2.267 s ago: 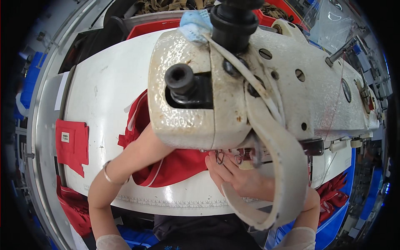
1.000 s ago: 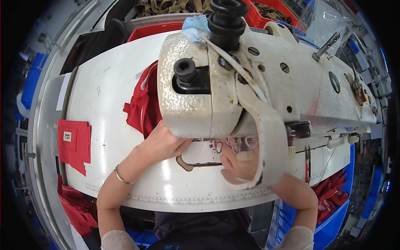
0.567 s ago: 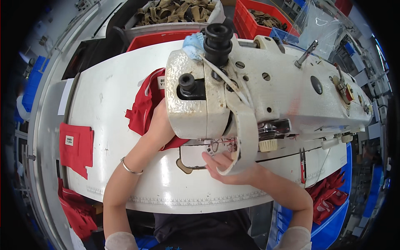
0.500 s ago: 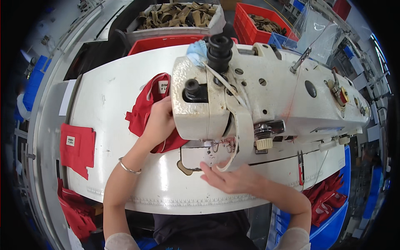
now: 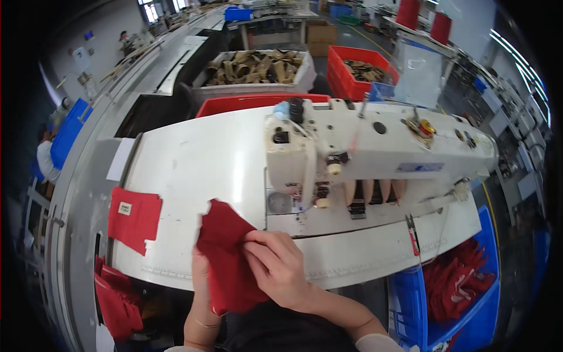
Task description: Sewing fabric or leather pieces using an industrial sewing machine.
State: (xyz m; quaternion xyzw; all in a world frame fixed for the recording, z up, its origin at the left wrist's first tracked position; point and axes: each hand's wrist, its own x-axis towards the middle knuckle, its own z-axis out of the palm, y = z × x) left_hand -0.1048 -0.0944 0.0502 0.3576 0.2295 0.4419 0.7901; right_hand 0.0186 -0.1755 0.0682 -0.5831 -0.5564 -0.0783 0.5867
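Note:
A red fabric piece (image 5: 227, 267) is held up in front of my body, over the near edge of the white sewing table (image 5: 199, 155). My left hand (image 5: 200, 276) grips it along the left side, with most of the fingers hidden behind the cloth. On the right edge, my right hand (image 5: 281, 267) pinches the cloth between thumb and curled fingers. Beyond my hands stands a white sewing machine (image 5: 375, 138), its needle area bare of cloth. Flat on the table at the left lies another red fabric piece (image 5: 135, 220) with a small pale label.
Red-handled thread snips (image 5: 413, 234) lie on the table's right part. A blue bin (image 5: 491, 287) with red pieces stands below right; more red cloth (image 5: 117, 302) hangs below left. Behind the table are a white bin (image 5: 252, 91) of brown strips and a red crate (image 5: 352, 88).
The red fabric piece has come from beside the machine head toward my body. My right hand has left the needle area and taken hold of it too. The head view has tilted up.

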